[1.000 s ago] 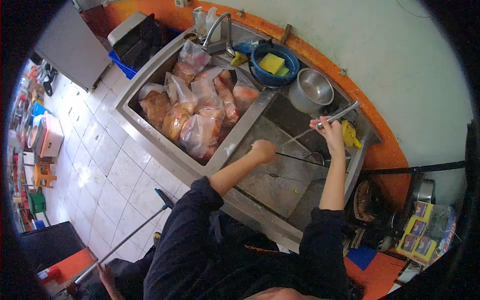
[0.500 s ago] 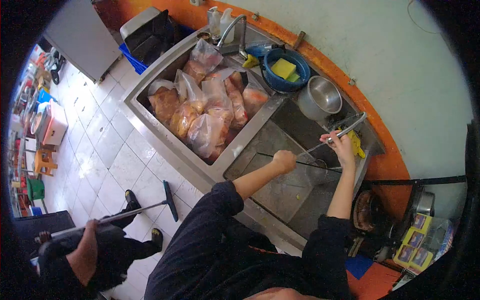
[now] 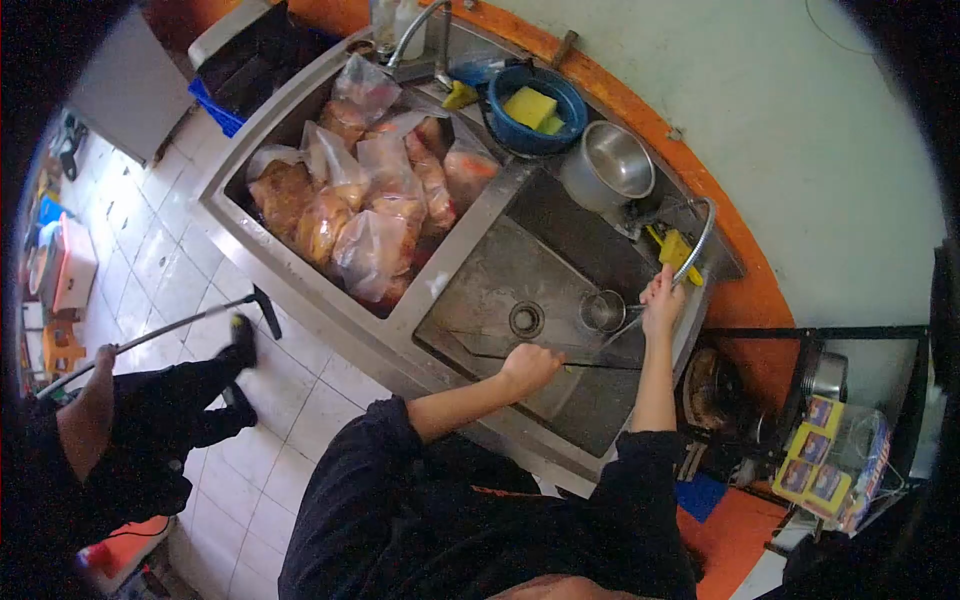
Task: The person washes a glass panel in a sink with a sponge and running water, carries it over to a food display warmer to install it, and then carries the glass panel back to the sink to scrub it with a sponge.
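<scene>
My left hand (image 3: 533,370) is closed on the edge of a flat dark tray (image 3: 605,366), seen nearly edge-on in the right sink basin (image 3: 475,300). My right hand (image 3: 662,302) grips the end of a curved metal faucet spout (image 3: 703,240). A thin stream of water runs from it down towards the tray. Behind the tray, a small round metal cup with a handle (image 3: 603,311) lies near the drain (image 3: 526,319). The tray's lower part is hard to make out.
Bagged meat (image 3: 375,245) fills the left basin. A blue basin with yellow sponges (image 3: 537,110) and a metal pot (image 3: 607,165) stand at the back. A yellow cloth (image 3: 675,250) lies by the spout. Left, a person (image 3: 130,410) holds a floor squeegee (image 3: 265,310).
The tray has tilted up towards me with my left hand, uncovering the drain and the cup. My right hand has lowered the spout slightly. The other person has shifted left with the squeegee.
</scene>
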`<action>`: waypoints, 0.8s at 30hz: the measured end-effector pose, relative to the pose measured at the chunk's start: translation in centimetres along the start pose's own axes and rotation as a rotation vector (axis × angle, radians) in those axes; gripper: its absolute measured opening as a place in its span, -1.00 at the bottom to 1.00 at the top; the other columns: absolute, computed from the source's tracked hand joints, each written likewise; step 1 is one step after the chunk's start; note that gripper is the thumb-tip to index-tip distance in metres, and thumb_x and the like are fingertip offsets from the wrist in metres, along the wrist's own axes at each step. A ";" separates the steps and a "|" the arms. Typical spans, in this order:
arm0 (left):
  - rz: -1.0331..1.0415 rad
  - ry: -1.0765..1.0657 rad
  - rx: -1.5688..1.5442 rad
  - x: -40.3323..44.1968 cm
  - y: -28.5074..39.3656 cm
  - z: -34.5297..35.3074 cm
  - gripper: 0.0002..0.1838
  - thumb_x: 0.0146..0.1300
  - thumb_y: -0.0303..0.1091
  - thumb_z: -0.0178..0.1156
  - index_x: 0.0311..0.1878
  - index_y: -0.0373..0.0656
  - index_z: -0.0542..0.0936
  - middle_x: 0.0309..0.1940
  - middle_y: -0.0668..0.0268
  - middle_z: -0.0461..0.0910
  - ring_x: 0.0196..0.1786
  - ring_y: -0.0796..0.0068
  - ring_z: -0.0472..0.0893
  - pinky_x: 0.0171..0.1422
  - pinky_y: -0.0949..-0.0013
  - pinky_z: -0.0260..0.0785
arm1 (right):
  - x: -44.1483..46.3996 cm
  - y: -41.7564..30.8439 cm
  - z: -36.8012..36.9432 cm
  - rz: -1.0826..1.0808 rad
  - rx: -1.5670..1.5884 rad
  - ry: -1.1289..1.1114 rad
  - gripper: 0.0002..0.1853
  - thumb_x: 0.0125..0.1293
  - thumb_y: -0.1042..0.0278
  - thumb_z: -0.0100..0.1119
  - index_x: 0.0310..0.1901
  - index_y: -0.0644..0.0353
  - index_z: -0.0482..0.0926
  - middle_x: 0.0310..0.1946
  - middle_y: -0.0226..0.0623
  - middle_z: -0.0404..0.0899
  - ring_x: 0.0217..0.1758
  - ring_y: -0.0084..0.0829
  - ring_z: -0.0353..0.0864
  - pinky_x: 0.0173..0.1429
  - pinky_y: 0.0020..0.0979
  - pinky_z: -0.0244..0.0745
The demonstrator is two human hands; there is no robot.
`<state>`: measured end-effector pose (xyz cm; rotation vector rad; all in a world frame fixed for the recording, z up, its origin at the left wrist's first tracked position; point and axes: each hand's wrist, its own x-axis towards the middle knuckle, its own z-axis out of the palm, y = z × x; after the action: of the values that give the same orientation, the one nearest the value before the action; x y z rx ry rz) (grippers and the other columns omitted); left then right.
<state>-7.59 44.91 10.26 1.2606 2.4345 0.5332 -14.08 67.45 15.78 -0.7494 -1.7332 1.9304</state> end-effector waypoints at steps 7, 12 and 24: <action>0.105 0.086 0.005 -1.7 0.8 2.2 -0.66 0.05 -0.43 0.03 -0.04 -0.19 0.43 -0.60 0.32 0.55 -0.49 0.38 0.59 -0.52 0.39 0.39 | -1.3 4.6 -1.6 0.251 -0.012 -0.135 -0.68 0.19 0.23 0.05 -0.67 -0.04 0.23 -0.81 -0.60 0.06 -0.82 -0.69 0.02 -0.76 -0.56 -0.12; 0.027 -0.011 -0.013 -2.1 1.5 -0.1 -0.79 0.03 -0.42 0.03 -0.21 -0.17 0.48 -0.57 0.30 0.57 -0.46 0.35 0.61 -0.46 0.38 0.43 | -3.8 9.5 -4.3 0.678 -0.866 -0.664 -0.60 0.23 0.00 -0.01 -0.63 0.10 0.34 -0.74 -0.58 0.25 -0.72 -0.63 0.19 -0.63 -0.52 0.14; -0.113 0.201 0.059 -1.1 1.1 2.4 -0.94 -0.09 -0.38 0.12 -0.54 -0.09 0.57 -0.60 0.32 0.58 -0.49 0.42 0.61 -0.47 0.40 0.43 | -7.2 10.4 0.1 0.401 -1.070 -1.796 -0.39 0.30 -0.17 -0.41 0.26 0.06 0.10 0.28 -0.35 0.07 0.33 -0.42 0.02 0.37 -0.44 -0.15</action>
<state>-5.09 44.98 8.90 1.1322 2.6867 0.5857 -8.39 61.48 6.23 1.0031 -3.9653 1.6297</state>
